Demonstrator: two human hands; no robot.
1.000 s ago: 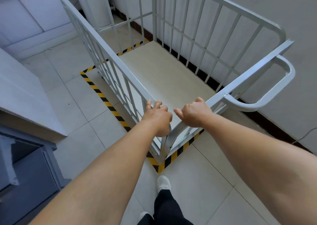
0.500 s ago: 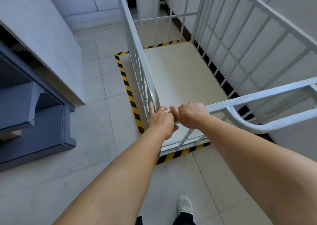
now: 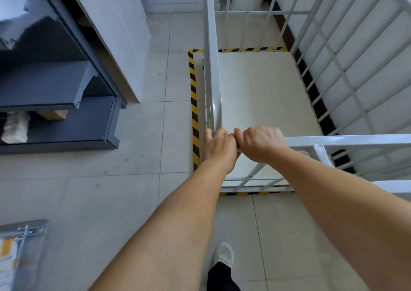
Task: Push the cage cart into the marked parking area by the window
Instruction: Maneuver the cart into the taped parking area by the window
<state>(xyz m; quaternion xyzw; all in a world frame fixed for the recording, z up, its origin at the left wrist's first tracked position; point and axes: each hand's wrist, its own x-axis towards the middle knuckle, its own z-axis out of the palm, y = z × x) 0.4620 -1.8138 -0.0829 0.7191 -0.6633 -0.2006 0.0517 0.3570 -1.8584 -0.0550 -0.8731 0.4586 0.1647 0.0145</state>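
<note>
The cart [image 3: 255, 95] stands on the floor [image 3: 138, 190] inside the taped border [image 3: 194, 104], against the wall [image 3: 378, 73] on its right. A shelf unit [image 3: 57, 104] stands well left.

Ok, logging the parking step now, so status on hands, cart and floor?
Both hands gripping the cage cart's near top corner: left hand, right hand. Cage cart inside the striped floor tape. Dark shelving left, clear of cart.
</note>
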